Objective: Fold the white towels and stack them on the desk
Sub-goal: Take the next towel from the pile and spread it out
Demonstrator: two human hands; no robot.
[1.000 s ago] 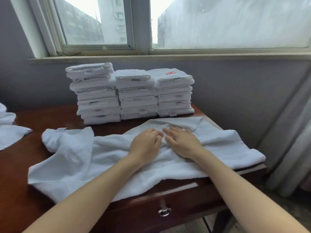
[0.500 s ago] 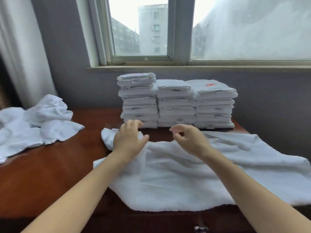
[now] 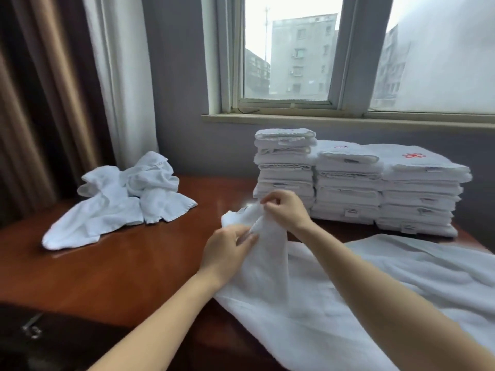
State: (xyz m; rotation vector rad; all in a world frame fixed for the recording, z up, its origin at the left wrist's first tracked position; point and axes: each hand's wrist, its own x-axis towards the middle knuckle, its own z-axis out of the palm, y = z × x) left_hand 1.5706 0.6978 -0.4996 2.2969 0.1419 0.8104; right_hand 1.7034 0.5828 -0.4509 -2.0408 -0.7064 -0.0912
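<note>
Near edge: a metal drawer pull (image 3: 32, 329) shows below the desk (image 3: 120, 269) top at the left. The open towel (image 3: 348, 285) lies across the desk's near right part and hangs over the front edge, most of it flat, probably so the desk bears its weight.

Mid-desk: its left end is raised. The left hand (image 3: 227, 253) pinches the gathered cloth low down, thumb against curled fingers. The right hand (image 3: 286, 210), just beyond and higher, pinches the corner between its fingertips. Judgement: they are finding the hem so as to pull this end square for the first fold.

Far left: a crumpled pile of unfolded towels (image 3: 120, 199), well apart from the work.

Far right edge, under the window sill (image 3: 348, 120): three folded stacks (image 3: 348, 183) standing side by side, touching.
</note>
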